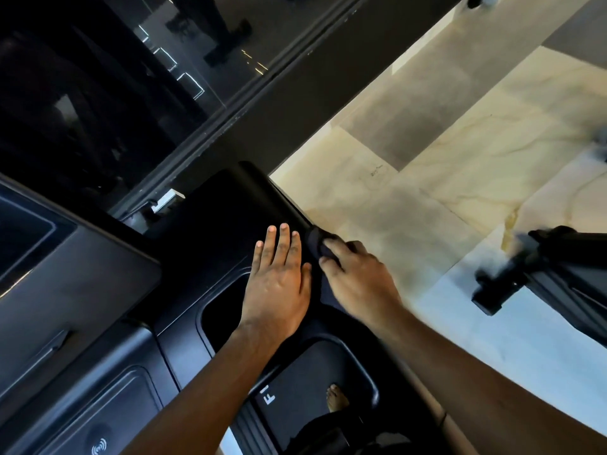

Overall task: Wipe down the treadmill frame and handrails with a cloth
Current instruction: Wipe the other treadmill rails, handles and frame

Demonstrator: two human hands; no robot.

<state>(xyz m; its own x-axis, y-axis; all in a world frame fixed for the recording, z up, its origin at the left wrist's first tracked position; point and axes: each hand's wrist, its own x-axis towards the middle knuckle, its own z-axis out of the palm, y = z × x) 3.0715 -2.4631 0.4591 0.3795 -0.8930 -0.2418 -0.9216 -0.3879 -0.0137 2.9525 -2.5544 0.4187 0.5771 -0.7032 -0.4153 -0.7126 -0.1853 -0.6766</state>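
The black treadmill console (98, 290) fills the lower left, with a dark handrail section (236, 205) running up to its right edge. My left hand (279, 277) lies flat on the console top with straight fingers. Just right of it, my right hand (358, 280) grips a dark cloth (317, 244) and holds it against the right edge of the handrail. The cloth is nearly the same colour as the frame, so its lower part is hard to make out.
Pale marble floor (443, 165) spreads to the right. Another black machine's base (532, 274) juts in at the right edge. A dark glass wall (115, 77) stands behind the console. A bare foot (336, 397) shows on the treadmill deck (302, 382) below.
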